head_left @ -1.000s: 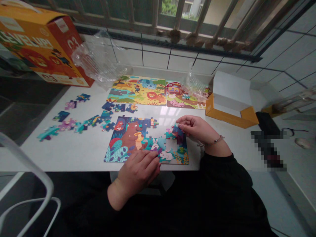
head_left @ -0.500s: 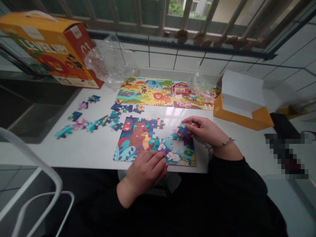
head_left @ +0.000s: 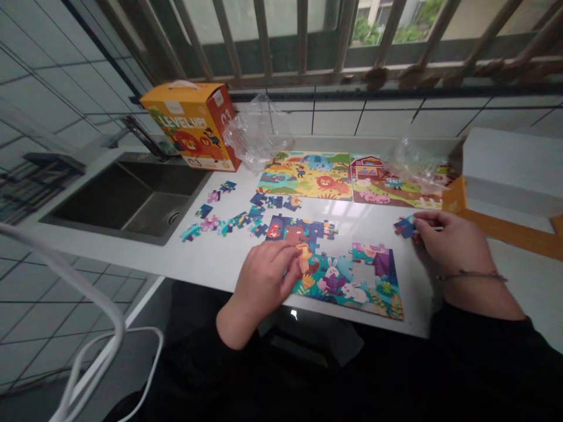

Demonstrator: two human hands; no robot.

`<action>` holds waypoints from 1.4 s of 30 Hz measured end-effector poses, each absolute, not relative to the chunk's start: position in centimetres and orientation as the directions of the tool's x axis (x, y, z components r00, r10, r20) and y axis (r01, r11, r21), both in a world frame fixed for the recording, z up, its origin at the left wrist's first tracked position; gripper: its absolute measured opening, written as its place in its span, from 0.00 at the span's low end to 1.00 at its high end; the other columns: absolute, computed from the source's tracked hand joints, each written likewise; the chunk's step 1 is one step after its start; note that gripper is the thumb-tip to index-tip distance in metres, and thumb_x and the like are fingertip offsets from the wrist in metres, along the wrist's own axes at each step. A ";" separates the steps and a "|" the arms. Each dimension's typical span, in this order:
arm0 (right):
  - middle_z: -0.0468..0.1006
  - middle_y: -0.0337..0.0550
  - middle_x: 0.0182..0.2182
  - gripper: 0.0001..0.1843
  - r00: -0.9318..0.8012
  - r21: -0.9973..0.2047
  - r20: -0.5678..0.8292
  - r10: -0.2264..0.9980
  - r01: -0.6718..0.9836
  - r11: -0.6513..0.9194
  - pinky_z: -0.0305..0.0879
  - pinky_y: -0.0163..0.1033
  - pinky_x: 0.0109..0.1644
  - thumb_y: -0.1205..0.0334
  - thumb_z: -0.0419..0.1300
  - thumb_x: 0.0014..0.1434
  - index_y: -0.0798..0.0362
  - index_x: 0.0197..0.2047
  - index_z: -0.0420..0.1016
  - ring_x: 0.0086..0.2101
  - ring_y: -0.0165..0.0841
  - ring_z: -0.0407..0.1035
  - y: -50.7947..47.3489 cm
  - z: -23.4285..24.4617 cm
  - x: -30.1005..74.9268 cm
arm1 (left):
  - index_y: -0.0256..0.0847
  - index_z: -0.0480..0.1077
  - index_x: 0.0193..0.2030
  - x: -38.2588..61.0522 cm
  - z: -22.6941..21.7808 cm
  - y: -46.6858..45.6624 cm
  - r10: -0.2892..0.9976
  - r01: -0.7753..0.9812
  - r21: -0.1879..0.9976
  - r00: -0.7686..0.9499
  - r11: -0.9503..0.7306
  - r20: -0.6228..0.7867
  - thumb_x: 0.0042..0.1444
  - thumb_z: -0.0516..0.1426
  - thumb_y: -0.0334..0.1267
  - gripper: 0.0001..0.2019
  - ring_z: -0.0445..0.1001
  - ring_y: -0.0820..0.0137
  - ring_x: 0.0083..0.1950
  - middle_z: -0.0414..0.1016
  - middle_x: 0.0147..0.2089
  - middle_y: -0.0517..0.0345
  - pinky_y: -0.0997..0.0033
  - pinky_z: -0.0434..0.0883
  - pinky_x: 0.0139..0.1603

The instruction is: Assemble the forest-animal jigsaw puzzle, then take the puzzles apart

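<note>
A partly joined jigsaw puzzle (head_left: 332,283) with a bear and rabbits lies near the counter's front edge. Gaps show in its upper middle and right side. My right hand (head_left: 457,243), to the right of it, pinches a dark blue puzzle piece (head_left: 403,226) between thumb and fingers. Over the puzzle's left part is my left hand (head_left: 266,281), its fingers loosely bent, the thumb a little apart and nothing visible in it. It hides part of the picture. Several loose puzzle pieces (head_left: 241,219) lie scattered on the left.
Two picture puzzles, a savanna one (head_left: 308,176) and a farm one (head_left: 382,183), lie behind. Crumpled clear plastic (head_left: 259,132) sits beside an orange box (head_left: 189,126). A sink (head_left: 127,199) is at left, an open carton (head_left: 505,228) at right. A white cable (head_left: 101,305) hangs at front left.
My right hand has lifted the dark blue piece off the puzzle's right side and carried it rightward. My left hand has shifted up and left over the puzzle. The view has swung left.
</note>
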State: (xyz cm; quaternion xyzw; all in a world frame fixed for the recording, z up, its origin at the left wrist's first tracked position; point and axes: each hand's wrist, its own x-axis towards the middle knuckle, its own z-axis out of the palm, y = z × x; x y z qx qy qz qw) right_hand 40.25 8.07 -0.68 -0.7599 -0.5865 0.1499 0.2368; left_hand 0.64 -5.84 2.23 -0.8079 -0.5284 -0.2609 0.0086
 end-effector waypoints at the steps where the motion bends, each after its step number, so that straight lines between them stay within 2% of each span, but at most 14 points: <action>1: 0.87 0.48 0.36 0.20 0.290 -0.527 0.035 0.956 0.818 -0.229 0.66 0.44 0.37 0.50 0.63 0.62 0.50 0.50 0.87 0.33 0.42 0.78 8.1 -0.6 40.2 | 0.41 0.76 0.55 -0.7 2.3 -5.3 0.873 0.899 0.234 0.250 -0.370 0.419 0.73 0.57 0.37 0.09 0.81 0.53 0.58 0.84 0.57 0.45 0.47 0.78 0.59; 6: 0.87 0.48 0.39 0.18 0.314 -0.487 0.011 0.949 0.831 -0.269 0.63 0.43 0.37 0.51 0.63 0.59 0.50 0.48 0.86 0.34 0.42 0.77 8.2 -0.3 39.6 | 0.35 0.73 0.63 -7.5 1.6 -2.6 0.962 0.987 0.144 0.035 -0.076 0.270 0.72 0.56 0.40 0.18 0.77 0.45 0.65 0.79 0.64 0.36 0.40 0.74 0.67; 9: 0.87 0.48 0.38 0.17 0.329 -0.464 0.003 0.944 0.837 -0.290 0.62 0.44 0.37 0.52 0.63 0.59 0.50 0.47 0.84 0.35 0.43 0.76 8.2 -0.1 39.5 | 0.34 0.70 0.68 -10.1 1.3 -1.0 0.977 0.989 0.128 0.042 -0.070 0.210 0.70 0.56 0.43 0.24 0.74 0.43 0.70 0.75 0.70 0.33 0.40 0.69 0.74; 13: 0.87 0.47 0.38 0.16 0.338 -0.431 -0.004 0.941 0.849 -0.307 0.63 0.45 0.39 0.52 0.62 0.61 0.49 0.48 0.83 0.37 0.44 0.77 8.2 0.0 39.4 | 0.33 0.69 0.70 -11.6 1.4 0.5 0.983 0.989 0.141 0.015 -0.041 0.185 0.68 0.57 0.45 0.27 0.73 0.43 0.70 0.75 0.70 0.33 0.41 0.68 0.74; 20: 0.86 0.47 0.38 0.15 0.338 -0.414 -0.015 0.941 0.855 -0.314 0.63 0.45 0.39 0.53 0.62 0.62 0.49 0.47 0.83 0.37 0.45 0.77 8.3 0.0 39.4 | 0.41 0.73 0.65 -12.3 1.1 1.4 0.986 0.972 0.227 0.021 -0.058 0.164 0.68 0.57 0.43 0.21 0.77 0.47 0.65 0.81 0.65 0.40 0.43 0.72 0.71; 28: 0.85 0.49 0.37 0.15 0.309 -0.382 -0.036 0.950 0.875 -0.299 0.64 0.47 0.39 0.51 0.62 0.60 0.47 0.46 0.82 0.37 0.46 0.77 8.7 -0.7 40.2 | 0.40 0.76 0.60 -13.6 1.5 -0.3 0.981 0.968 0.223 0.078 -0.117 0.176 0.69 0.57 0.39 0.16 0.77 0.50 0.63 0.81 0.60 0.42 0.45 0.71 0.69; 34: 0.84 0.50 0.34 0.15 0.308 -0.402 -0.016 0.951 0.869 -0.288 0.64 0.49 0.37 0.47 0.61 0.58 0.45 0.42 0.81 0.34 0.48 0.76 8.9 -1.3 40.4 | 0.40 0.78 0.60 -12.0 1.5 -1.7 0.968 0.960 0.242 0.079 -0.138 0.236 0.70 0.60 0.45 0.17 0.74 0.50 0.64 0.77 0.62 0.41 0.44 0.71 0.70; 38: 0.84 0.49 0.33 0.14 0.298 -0.423 -0.005 0.955 0.865 -0.272 0.65 0.51 0.37 0.45 0.62 0.56 0.43 0.39 0.80 0.33 0.50 0.76 8.9 -1.6 40.6 | 0.38 0.78 0.60 -9.4 1.0 -2.0 0.970 0.972 0.198 0.078 -0.125 0.230 0.69 0.63 0.51 0.21 0.72 0.46 0.67 0.75 0.66 0.38 0.43 0.71 0.69; 42: 0.83 0.51 0.32 0.12 0.289 -0.420 -0.010 0.957 0.868 -0.266 0.66 0.52 0.37 0.45 0.62 0.56 0.43 0.37 0.78 0.32 0.50 0.75 8.9 -1.4 40.5 | 0.41 0.78 0.60 -7.4 0.7 -1.9 0.972 0.988 0.154 -0.017 -0.020 0.235 0.71 0.62 0.47 0.17 0.72 0.45 0.66 0.75 0.66 0.40 0.41 0.72 0.66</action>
